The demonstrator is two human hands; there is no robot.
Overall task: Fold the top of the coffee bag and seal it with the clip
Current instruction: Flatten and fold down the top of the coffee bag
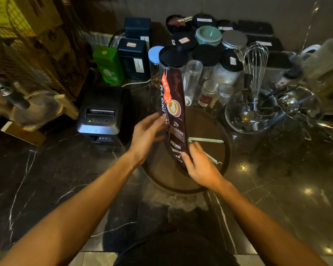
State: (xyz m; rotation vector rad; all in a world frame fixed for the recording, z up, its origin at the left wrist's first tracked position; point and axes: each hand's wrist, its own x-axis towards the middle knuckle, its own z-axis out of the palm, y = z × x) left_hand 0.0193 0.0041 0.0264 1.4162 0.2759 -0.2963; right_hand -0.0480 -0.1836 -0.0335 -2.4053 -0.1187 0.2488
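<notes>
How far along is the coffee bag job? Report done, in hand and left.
Done: nothing visible yet. In hand: both hands, left hand and right hand, hold the coffee bag on the round tray; its top looks unfolded. Left: fold the top, then take the pale green clip, lying open on the tray, and seal.

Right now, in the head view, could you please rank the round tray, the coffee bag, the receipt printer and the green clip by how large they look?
1. Round tray
2. Receipt printer and coffee bag: too alike to rank; the bag is nearer the camera
3. Green clip
</notes>
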